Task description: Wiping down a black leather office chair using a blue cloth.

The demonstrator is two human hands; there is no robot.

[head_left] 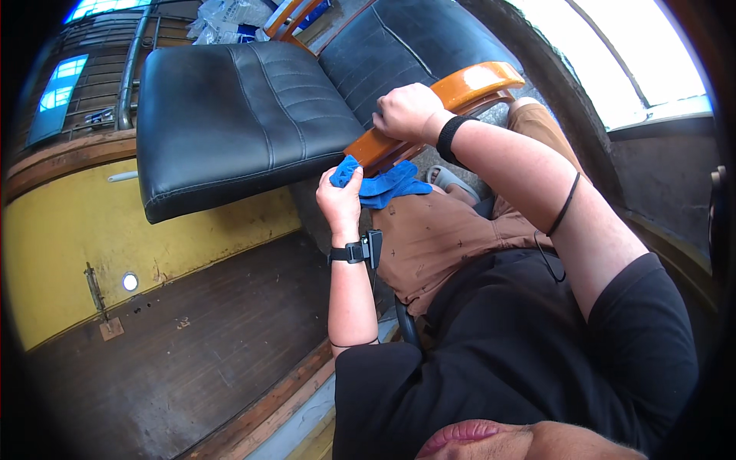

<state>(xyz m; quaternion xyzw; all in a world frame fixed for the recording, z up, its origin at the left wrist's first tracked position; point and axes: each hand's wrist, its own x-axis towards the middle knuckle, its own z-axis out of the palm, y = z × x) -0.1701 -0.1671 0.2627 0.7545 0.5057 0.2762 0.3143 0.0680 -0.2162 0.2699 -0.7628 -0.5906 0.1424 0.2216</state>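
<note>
A chair with a black padded seat (222, 115) and backrest (422, 38) stands in front of me. Its near armrest (483, 80) is curved, glossy orange-brown wood. My left hand (340, 203) grips a blue cloth (391, 184) at the armrest's front end, with part of the cloth hanging below the wood. Farther back, my right hand (410, 113) is closed over the top of the armrest; its fingertips are partly hidden behind the hand.
A yellow panel (207, 230) with a metal bolt (94, 291) lies left of the chair, beside a dark brown board (192, 360). Plastic bags (230, 19) sit behind the seat. Metal bars (134, 69) stand at the far left, and a bright window (613, 54) is at the right.
</note>
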